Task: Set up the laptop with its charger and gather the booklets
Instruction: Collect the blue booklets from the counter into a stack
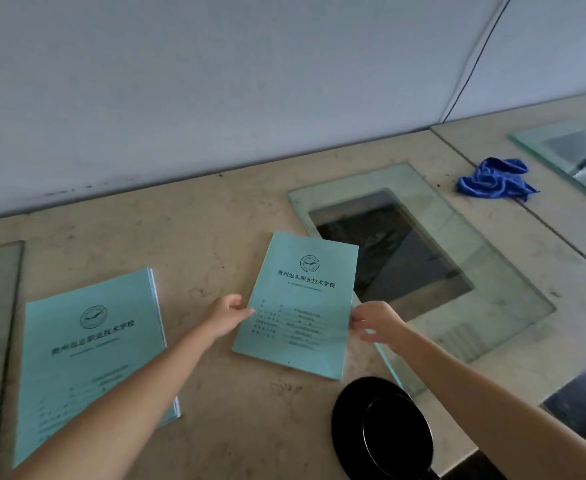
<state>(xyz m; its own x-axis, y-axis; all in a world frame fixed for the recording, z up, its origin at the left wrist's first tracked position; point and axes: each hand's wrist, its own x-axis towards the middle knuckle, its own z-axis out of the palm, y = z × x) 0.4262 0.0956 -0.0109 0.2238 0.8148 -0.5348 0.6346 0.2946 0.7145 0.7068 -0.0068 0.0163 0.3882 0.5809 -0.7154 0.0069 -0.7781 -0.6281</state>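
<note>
A thin teal paper booklet [302, 303] with a printed cover sits in the middle of the beige stone counter [215, 209], tilted a little clockwise, its far right corner overlapping the edge of a clear glass panel [492, 271]. The left hand [227, 315] pinches the booklet's left edge between thumb and fingers; the right hand [376, 322] holds the right edge with the fingers spread loosely along it. Whether the booklet is lifted or resting on the counter cannot be told.

To the left, well apart, lies a stack of matching teal booklets [90, 358], partly crossed by the left forearm. The glass panel covers a dark rectangular recess in the counter; what lies inside is unclear. Near the right forearm stands a round black object with a glossy rim [381, 431]. A crumpled blue cloth [496, 180] lies far right, near the white wall [215, 81].

The held cover bears a round emblem and the heading 贵州远志职业技术学校; the smaller lines below are too fine to read.
</note>
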